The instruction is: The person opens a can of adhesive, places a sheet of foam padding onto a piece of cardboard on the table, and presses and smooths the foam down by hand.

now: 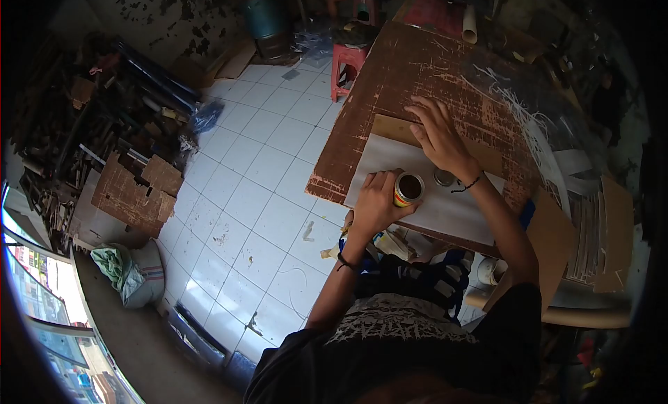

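Observation:
My left hand (380, 204) is wrapped round a small open can (399, 198) with a yellow and red label. Its top faces up and the inside looks dark brown. Raised over the work table, my right hand (440, 136) has its fingers spread and holds nothing. Under that wrist a small round, shiny thing (442, 179), perhaps a lid or jar, is partly hidden. A white sheet (367, 169) lies beneath the can, on the table's near end. Beyond it a strip of brown board (393, 128) sticks out, partly behind my right hand.
The worn brown table (390, 70) stretches away from me, with white strips (532, 122) along its right side. Cardboard sheets (550, 230) lean at right. A red stool (346, 67) stands left of the table. Scrap wood (136, 188) and a sack (142, 275) fill the left side.

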Tool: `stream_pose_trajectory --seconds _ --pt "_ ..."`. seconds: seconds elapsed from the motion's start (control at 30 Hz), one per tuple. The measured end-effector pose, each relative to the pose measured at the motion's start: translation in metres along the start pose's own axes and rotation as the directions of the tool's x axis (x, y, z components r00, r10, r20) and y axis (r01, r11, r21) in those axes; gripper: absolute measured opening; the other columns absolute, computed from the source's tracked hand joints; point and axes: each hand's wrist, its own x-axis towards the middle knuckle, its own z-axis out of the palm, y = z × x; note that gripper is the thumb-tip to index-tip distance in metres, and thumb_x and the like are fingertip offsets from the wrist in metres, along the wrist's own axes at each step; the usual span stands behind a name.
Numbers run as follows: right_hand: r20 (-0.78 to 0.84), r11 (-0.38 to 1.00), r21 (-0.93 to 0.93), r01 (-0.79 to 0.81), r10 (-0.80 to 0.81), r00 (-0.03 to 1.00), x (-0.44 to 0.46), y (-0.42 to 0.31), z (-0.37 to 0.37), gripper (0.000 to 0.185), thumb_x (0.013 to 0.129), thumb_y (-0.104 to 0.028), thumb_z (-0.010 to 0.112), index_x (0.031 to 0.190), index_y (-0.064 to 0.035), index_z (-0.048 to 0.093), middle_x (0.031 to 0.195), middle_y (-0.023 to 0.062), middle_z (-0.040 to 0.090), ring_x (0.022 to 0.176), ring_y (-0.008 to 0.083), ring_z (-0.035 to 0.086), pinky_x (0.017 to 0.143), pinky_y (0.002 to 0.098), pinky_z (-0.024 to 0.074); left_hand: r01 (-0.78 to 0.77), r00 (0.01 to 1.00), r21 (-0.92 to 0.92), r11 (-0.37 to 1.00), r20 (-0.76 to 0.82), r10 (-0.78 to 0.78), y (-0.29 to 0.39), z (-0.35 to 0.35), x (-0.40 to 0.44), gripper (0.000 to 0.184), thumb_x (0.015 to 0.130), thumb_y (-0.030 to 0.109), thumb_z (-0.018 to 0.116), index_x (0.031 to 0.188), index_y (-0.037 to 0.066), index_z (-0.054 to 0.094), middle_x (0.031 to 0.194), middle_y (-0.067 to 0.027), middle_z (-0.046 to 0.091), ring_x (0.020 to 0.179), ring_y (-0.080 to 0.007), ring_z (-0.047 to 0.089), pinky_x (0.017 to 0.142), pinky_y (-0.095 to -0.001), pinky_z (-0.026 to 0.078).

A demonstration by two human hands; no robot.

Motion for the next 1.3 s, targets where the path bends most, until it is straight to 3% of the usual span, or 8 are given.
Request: stream_pose_trajectory --seconds 0.07,0.2,0.3,0.43,0.47,0.6,0.93,1.3 --pt "0.165 0.964 -0.254 0.079 -0.037 0.986 -0.03 0.012 0.023 0.043 0.108 -0.041 0.05 0.135 -0.0109 0.063 0.156 0.0158 0.04 0.144 0.0377 0.033 0.12 0.0507 0.029 0.004 1.0 -0.005 1.0 0.013 -0.004 0.001 -0.002 0.001 0.072 0.072 0.047 0.088 0.121 0.001 0.062 0.103 -0.0172 0.067 0.098 -0.0395 0.064 0.092 -0.0478 0.051" --pt "-0.036 0.993 -0.003 -0.117 0.117 0.993 -0.02 0.018 0.014 0.046 0.109 -0.044 0.046 0.133 -0.011 0.066 0.156 0.016 0.041 0.148 0.0346 0.029 0.12 0.058 0.0253 -0.061 0.998 0.039 0.997 -0.016 0.062 0.001 -0.001 0.001 0.07 0.073 0.043 0.089 0.121 -0.001 0.061 0.103 -0.0168 0.068 0.094 -0.0358 0.066 0.09 -0.0455 0.051" --pt "0.179 0.948 -0.277 -0.157 0.211 0.961 -0.029 0.016 0.021 0.05 0.109 -0.048 0.042 0.131 -0.0126 0.068 0.159 0.016 0.04 0.151 0.0356 0.027 0.12 0.0621 0.023 -0.035 0.999 0.023 0.999 -0.004 0.035 0.005 -0.005 0.001 0.068 0.072 0.04 0.09 0.12 0.002 0.062 0.103 -0.017 0.068 0.096 -0.0381 0.064 0.087 -0.0476 0.053" --pt "0.178 0.969 -0.117 -0.217 0.236 0.955 -0.012 0.013 -0.004 0.049 0.109 -0.048 0.041 0.132 -0.0166 0.07 0.165 0.0139 0.033 0.153 0.0383 0.023 0.12 0.0626 0.019 -0.009 1.0 0.046 0.999 0.014 0.009 0.002 -0.001 0.004 0.07 0.071 0.041 0.09 0.12 0.001 0.062 0.104 -0.0171 0.068 0.097 -0.0376 0.064 0.087 -0.0472 0.053" --pt "0.367 0.902 -0.394 -0.176 0.33 0.87 -0.01 0.007 -0.01 0.049 0.109 -0.048 0.041 0.132 -0.0169 0.071 0.165 0.0134 0.032 0.153 0.0383 0.023 0.121 0.0617 0.0206 -0.012 1.0 0.039 0.999 0.004 0.012 0.003 -0.001 0.004 0.07 0.071 0.041 0.09 0.12 0.001 0.062 0.105 -0.017 0.068 0.098 -0.0376 0.064 0.088 -0.0472 0.053" --pt "0.042 0.966 -0.146 -0.212 0.22 0.975 -0.038 0.02 0.001 0.052 0.11 -0.049 0.037 0.126 -0.0153 0.073 0.161 0.0158 0.039 0.151 0.0389 0.027 0.118 0.0643 0.0227 -0.048 0.999 0.066 0.997 0.004 0.048 0.0 -0.006 0.003 0.07 0.073 0.041 0.089 0.121 -0.001 0.06 0.103 -0.0165 0.068 0.094 -0.0367 0.065 0.09 -0.0459 0.051" --pt "0.079 0.957 -0.139 -0.256 0.268 0.96 -0.055 0.021 -0.031 0.052 0.109 -0.046 0.044 0.096 -0.0114 0.081 0.156 0.016 0.048 0.147 0.0396 0.034 0.12 0.0594 0.0222 -0.025 1.0 0.047 0.999 0.005 0.025 0.006 -0.006 0.003 0.067 0.073 0.041 0.089 0.117 -0.002 0.062 0.099 -0.0159 0.068 0.093 -0.034 0.066 0.089 -0.0442 0.051" --pt "0.106 0.921 -0.251 -0.299 0.333 0.937 -0.085 0.034 -0.043 0.05 0.109 -0.044 0.044 0.101 -0.0117 0.082 0.147 0.008 0.059 0.141 0.0324 0.044 0.118 0.0575 0.0268 -0.05 0.999 0.049 0.998 -0.02 0.051 0.001 -0.001 0.005 0.066 0.071 0.042 0.09 0.115 0.001 0.063 0.099 -0.0153 0.067 0.091 -0.0343 0.064 0.085 -0.0449 0.051"
